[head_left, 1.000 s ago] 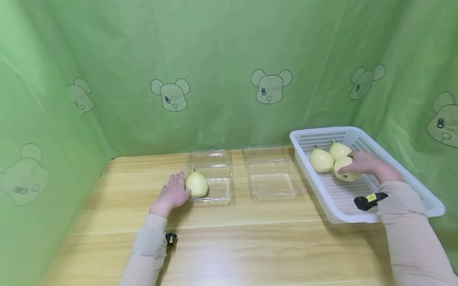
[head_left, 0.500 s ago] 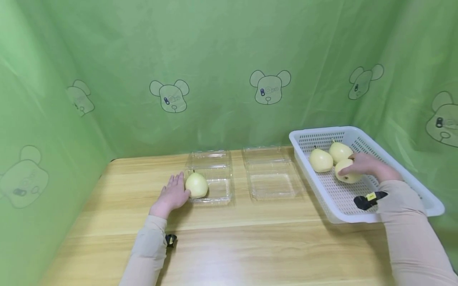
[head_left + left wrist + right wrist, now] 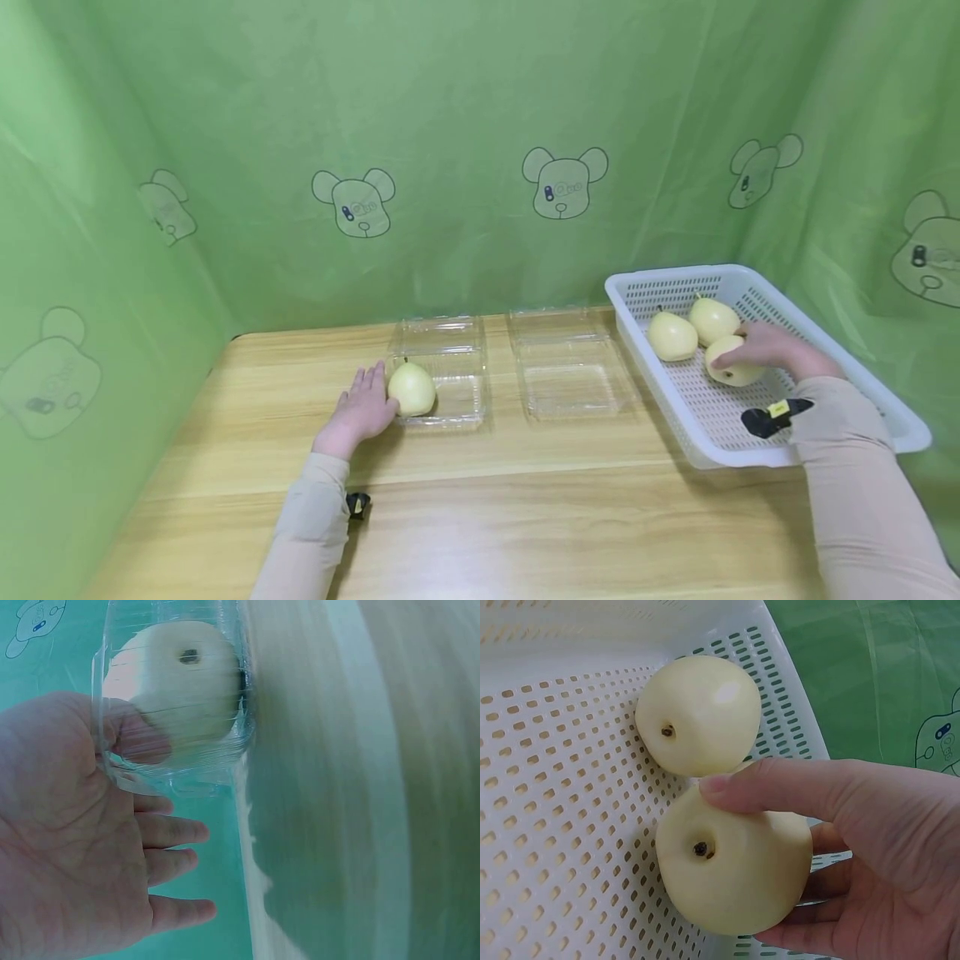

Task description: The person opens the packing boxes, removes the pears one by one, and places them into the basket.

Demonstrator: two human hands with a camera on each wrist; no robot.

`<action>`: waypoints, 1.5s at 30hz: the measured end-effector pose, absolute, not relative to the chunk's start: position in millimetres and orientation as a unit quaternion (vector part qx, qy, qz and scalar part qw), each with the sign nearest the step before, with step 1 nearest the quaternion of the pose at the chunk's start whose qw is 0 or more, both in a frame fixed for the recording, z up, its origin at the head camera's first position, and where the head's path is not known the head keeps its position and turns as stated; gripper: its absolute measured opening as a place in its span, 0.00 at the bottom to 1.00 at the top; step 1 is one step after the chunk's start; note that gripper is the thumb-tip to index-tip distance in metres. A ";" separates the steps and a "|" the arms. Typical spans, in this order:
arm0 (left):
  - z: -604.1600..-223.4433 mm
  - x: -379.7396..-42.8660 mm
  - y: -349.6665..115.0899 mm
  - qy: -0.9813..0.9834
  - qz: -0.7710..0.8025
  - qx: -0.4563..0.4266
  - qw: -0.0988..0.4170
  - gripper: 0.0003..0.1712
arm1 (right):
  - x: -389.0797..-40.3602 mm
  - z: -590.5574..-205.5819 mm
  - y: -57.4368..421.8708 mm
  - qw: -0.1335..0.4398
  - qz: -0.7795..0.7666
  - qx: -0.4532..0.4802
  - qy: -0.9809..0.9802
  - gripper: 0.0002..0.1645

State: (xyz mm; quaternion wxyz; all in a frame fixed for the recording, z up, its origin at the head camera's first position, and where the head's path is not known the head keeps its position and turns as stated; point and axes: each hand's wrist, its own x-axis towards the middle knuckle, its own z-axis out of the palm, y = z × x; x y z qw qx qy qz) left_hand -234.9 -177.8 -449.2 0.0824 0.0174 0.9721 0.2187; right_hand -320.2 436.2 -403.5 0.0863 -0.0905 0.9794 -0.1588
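In the basket, my right hand (image 3: 765, 346) grips a pale yellow pear (image 3: 735, 862), thumb across its top and fingers curled round the far side. Two more pears (image 3: 672, 336) lie beside it; one of them (image 3: 699, 712) shows close by in the right wrist view. Over on the left, a single pear (image 3: 412, 389) sits in a clear plastic clamshell box (image 3: 461, 398). My left hand (image 3: 362, 408) lies at that box's left side, fingers straight. In the left wrist view the thumb (image 3: 139, 731) shows through the clear wall, close to the pear.
The white perforated basket (image 3: 697, 421) stands at the table's right. A second clear clamshell box (image 3: 573, 390) with its lid raised is between it and the left box. Green curtains (image 3: 465, 250) with bear-head prints enclose the wooden table (image 3: 480, 517) at the back and sides.
The gripped pear has shifted slightly right, away from the left pear in the basket, as my right hand turns it a little. My left hand stays at the box.
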 end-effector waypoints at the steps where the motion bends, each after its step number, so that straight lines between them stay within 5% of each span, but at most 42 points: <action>1: -449.2 -234.9 -177.6 0.972 0.219 0.017 0.082 0.44 | -320.2 -403.4 436.4 0.088 -0.159 -0.091 0.979 0.40; 45: -449.6 -233.9 -177.0 0.971 0.223 0.017 0.083 0.44 | -315.6 -401.5 443.3 0.190 -0.249 -0.062 0.948 0.54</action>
